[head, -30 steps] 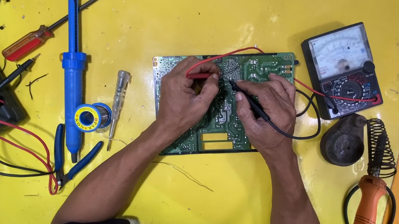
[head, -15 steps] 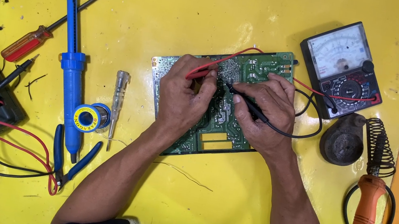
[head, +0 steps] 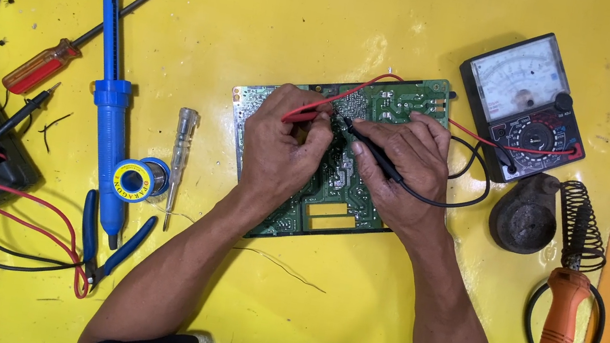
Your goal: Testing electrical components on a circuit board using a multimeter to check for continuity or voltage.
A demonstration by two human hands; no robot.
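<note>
The green rectangular circuit board (head: 334,192) lay flat at the centre of the frame on the yellow table (head: 280,21). The left hand (head: 279,151) was closed around the thin red probe (head: 306,112), and the right hand (head: 399,170) was closed around the thin black probe (head: 370,147); both tips met the board near its upper middle. It was judged that the tips should be pressed steadily on separate solder points, without slipping. The board looked crowded with small parts, with a rectangular cut-out near its lower edge. The black analogue meter (head: 528,105) was seen at upper right.
</note>
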